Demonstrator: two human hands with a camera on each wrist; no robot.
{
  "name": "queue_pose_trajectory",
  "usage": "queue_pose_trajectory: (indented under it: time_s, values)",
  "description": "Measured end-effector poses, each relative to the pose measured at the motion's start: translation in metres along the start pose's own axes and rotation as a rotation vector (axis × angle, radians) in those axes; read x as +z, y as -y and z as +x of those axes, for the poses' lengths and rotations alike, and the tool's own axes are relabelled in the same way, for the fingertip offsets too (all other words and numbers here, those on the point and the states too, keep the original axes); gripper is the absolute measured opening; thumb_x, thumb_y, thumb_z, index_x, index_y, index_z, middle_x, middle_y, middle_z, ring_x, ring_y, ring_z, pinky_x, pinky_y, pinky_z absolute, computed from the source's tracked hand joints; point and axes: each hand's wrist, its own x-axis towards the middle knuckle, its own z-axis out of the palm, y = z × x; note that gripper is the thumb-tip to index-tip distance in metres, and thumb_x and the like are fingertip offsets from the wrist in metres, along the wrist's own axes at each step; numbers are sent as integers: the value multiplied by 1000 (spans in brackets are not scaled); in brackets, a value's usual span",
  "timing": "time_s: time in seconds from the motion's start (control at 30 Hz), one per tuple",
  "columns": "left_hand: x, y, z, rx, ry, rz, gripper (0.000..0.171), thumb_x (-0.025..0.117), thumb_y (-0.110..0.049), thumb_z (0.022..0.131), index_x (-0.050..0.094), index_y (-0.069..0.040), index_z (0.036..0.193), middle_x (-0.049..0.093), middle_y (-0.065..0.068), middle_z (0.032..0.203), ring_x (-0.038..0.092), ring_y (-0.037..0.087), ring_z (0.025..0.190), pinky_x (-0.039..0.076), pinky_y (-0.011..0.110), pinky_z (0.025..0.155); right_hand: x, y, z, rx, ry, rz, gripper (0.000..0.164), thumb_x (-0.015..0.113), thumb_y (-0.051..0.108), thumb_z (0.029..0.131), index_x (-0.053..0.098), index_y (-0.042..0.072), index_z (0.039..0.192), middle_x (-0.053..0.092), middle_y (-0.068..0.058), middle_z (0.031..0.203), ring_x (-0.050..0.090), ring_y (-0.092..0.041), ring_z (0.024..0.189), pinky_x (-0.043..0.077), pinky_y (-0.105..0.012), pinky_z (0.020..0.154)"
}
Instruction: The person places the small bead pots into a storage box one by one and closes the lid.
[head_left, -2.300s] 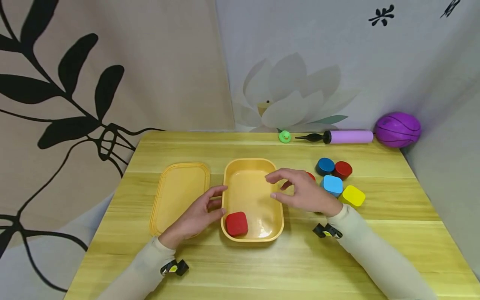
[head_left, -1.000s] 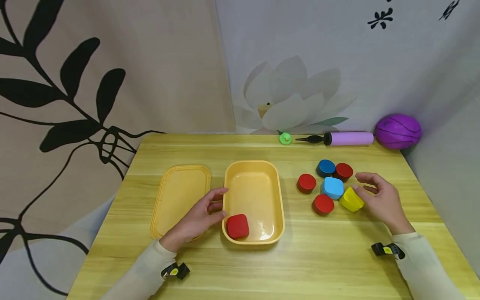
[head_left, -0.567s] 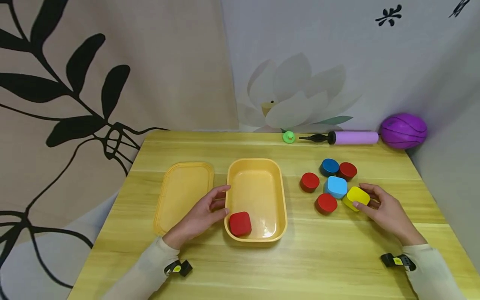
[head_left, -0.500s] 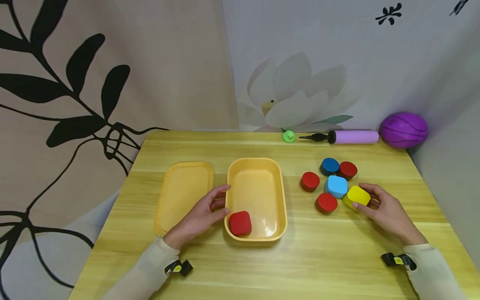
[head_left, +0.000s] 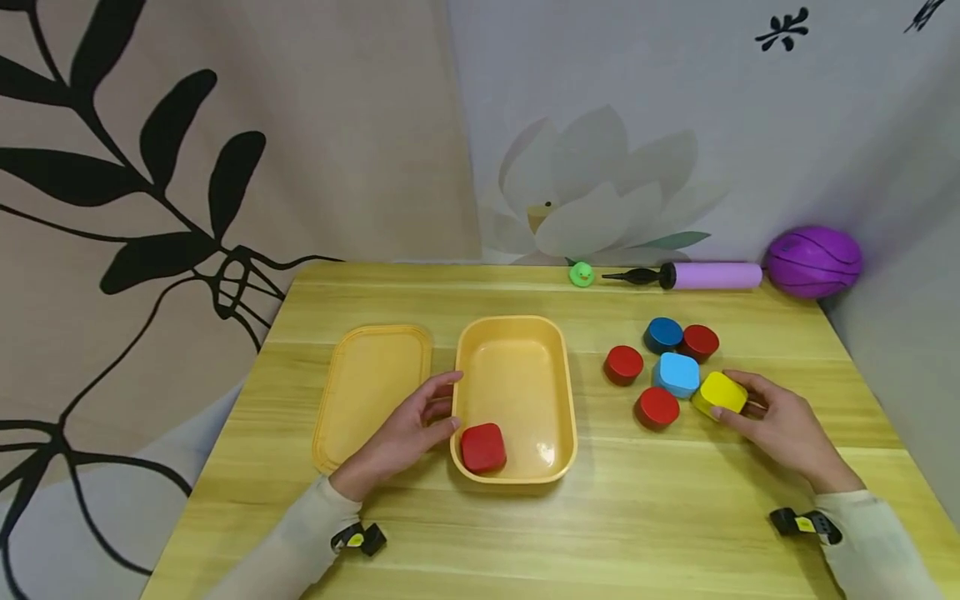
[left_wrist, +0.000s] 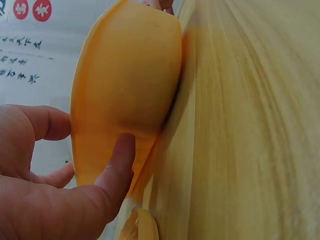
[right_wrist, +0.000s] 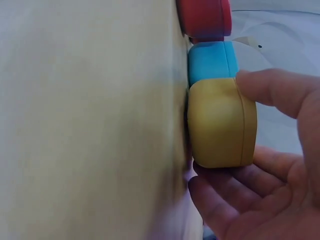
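The yellow block (head_left: 720,393) could have slipped from the right hand (head_left: 783,429), since its rounded, seemingly smooth sides offered little to hold. That hand's thumb lay against the near side and its fingers curled round the far and right sides, closed to the block's width. A drag leftward might also have knocked the light blue block (head_left: 677,375), which stood just beside it, perhaps touching. The left hand (head_left: 405,433) had its fingers loosely spread, touching the left side of the box (head_left: 513,379) without a firm hold; too hard a push could have slid the box right.

The yellow block was at the table (head_left: 637,517), well right of the box; whether it was slightly lifted could not be told. It was a squat, rounded square with a thin seam near its top, bright from above, mustard-dull from the right wrist.
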Motion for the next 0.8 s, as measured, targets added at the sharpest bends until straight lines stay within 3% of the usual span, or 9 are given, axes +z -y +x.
queue_pose_trajectory:
  time_s: [0.17, 0.27, 0.37, 0.43, 0.5, 0.8]
  values:
    - [-1, -2, -2, -1, 4, 12, 70, 64, -10, 105, 31, -18, 166, 41, 18, 162, 48, 39, 146, 55, 23, 101, -6, 3, -2, 11, -17, 2, 78, 76, 41, 98, 46, -2, 156, 51, -36, 150, 62, -58, 124, 53, -5, 75]
    - [-2, -2, -2, -5, 12, 18, 70, 63, -10, 105, 30, -17, 166, 41, 17, 162, 49, 38, 147, 54, 24, 103, -9, 8, -1, 2, -34, 11, 77, 77, 38, 98, 46, -1, 156, 51, -35, 150, 67, -51, 119, 55, -8, 74]
    - [-4, -3, -1, 1, 9, 27, 69, 63, -10, 106, 31, -17, 166, 42, 16, 161, 50, 37, 146, 54, 25, 104, -12, 14, 1, -5, -61, 25, 75, 78, 35, 98, 47, 1, 156, 52, -33, 149, 72, -23, 110, 55, -6, 74]
    - [-5, -4, 0, 1, 5, 27, 69, 64, -11, 106, 32, -18, 166, 44, 14, 159, 51, 35, 146, 55, 26, 105, -14, 17, 3, -6, -76, 37, 74, 78, 34, 97, 48, 2, 156, 53, -31, 148, 67, -1, 105, 53, -4, 74]
    - [-5, -5, 0, -1, 3, 28, 68, 65, -12, 105, 33, -19, 165, 45, 13, 158, 51, 34, 146, 55, 29, 106, -15, 21, 6, -13, -89, 43, 73, 79, 34, 97, 49, 3, 156, 54, -29, 147, 57, 12, 101, 51, -2, 76]
    - [-4, -2, -1, -23, 14, -15, 69, 66, -12, 105, 33, -19, 165, 45, 17, 155, 52, 36, 143, 58, 35, 102, -6, 51, 16, -157, -108, 61, 67, 82, 24, 94, 54, 2, 151, 58, -27, 145, 48, 22, 103, 46, 2, 84]
